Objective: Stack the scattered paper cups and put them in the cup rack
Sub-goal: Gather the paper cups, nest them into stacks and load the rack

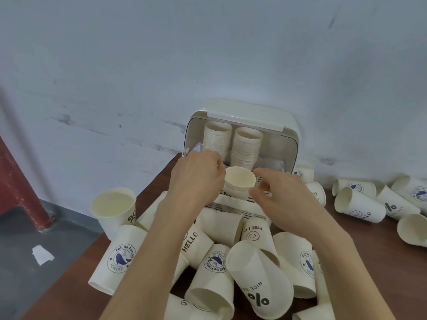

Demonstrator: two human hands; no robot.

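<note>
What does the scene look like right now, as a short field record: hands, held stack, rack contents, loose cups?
left hand: grips the short cup stack from its left
right hand: fingers at the stack's right side, contact unclear
short cup stack: upright, at the rack's open front
cup rack: lid raised, two tall stacks inside, side by side
loose cups: many lie tipped on the brown table, near and right
upright cup: stands at the table's left edge
</note>
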